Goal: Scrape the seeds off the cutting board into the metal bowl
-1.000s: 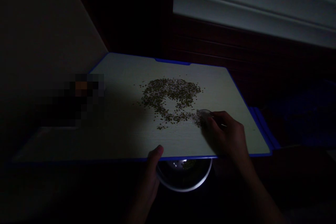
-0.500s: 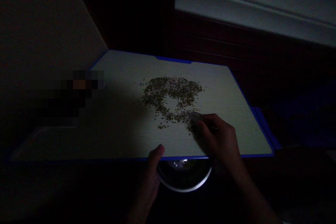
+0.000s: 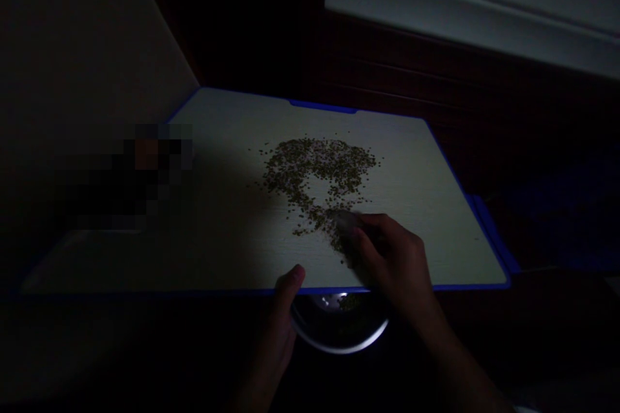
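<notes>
Many grains (image 3: 346,164) on board (image 3: 450,226), board partly hiding bowl (image 3: 341,349); right fingers (image 3: 385,224) pinch translucent piece (image 3: 343,221); hold of left hand (image 3: 284,313) unclear.

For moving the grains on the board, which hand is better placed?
Probably the right hand: it holds a clear thing at the grains. The left hand is at the near edge of the board, thumb on top.

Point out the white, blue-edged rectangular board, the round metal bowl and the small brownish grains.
White, blue-edged rectangular board (image 3: 436,206): head view, bare right side.
Round metal bowl (image 3: 339,351): head view, near rim.
Small brownish grains (image 3: 317,156): head view, far part of the scatter.
</notes>
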`<state>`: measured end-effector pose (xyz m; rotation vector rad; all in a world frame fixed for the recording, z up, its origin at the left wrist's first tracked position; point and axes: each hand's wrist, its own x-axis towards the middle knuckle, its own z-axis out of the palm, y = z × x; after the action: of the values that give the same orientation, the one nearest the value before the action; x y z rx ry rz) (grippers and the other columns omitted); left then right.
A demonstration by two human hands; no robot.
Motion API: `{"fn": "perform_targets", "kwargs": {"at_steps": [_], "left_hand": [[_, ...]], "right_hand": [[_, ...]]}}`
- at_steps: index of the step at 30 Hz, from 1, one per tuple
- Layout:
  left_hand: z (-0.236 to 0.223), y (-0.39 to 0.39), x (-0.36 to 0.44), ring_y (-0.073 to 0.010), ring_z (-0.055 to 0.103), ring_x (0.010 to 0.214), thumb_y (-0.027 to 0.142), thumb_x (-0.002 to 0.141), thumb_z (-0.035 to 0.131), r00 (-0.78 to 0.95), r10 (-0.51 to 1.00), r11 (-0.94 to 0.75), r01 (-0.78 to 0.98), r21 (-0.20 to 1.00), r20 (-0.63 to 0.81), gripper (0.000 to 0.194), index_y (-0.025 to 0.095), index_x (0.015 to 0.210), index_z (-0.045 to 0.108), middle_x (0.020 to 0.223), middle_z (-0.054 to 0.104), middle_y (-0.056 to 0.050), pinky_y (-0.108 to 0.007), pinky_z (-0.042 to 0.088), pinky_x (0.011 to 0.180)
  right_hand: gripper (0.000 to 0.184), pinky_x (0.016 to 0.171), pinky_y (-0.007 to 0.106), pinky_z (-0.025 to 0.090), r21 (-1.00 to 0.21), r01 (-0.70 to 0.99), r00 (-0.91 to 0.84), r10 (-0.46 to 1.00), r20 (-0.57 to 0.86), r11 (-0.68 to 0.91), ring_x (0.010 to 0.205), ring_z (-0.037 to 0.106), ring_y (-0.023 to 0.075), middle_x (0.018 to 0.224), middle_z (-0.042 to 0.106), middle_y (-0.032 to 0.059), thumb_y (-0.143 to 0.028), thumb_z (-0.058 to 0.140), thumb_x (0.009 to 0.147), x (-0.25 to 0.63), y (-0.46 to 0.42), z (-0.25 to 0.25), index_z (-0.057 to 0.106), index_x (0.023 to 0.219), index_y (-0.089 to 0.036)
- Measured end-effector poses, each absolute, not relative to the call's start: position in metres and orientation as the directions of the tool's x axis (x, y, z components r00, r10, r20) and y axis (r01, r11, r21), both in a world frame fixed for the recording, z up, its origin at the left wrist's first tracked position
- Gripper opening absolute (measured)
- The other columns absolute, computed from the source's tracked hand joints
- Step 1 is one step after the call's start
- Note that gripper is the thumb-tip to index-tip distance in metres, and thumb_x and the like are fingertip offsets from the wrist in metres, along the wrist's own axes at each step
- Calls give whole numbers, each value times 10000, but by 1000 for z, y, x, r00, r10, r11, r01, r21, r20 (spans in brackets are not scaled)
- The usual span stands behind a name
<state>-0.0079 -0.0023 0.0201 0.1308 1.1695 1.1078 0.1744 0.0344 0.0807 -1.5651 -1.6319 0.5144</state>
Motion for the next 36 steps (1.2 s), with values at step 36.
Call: {"fn": "perform_targets", "kwargs": {"at_steps": [36], "left_hand": [[20, -3, -8, -367, 729, 1141, 488, 691, 894, -56, 720, 521, -614, 593, -692, 471, 155, 1002, 774, 1041, 819, -111, -472, 539, 1028]], "right_hand": [[212, 731, 339, 596, -742, 670, 290, 924, 249, -11, 863, 757, 216, 1010, 795, 81, -378, 638, 986, 183, 5, 76, 708, 1100, -214]]}}
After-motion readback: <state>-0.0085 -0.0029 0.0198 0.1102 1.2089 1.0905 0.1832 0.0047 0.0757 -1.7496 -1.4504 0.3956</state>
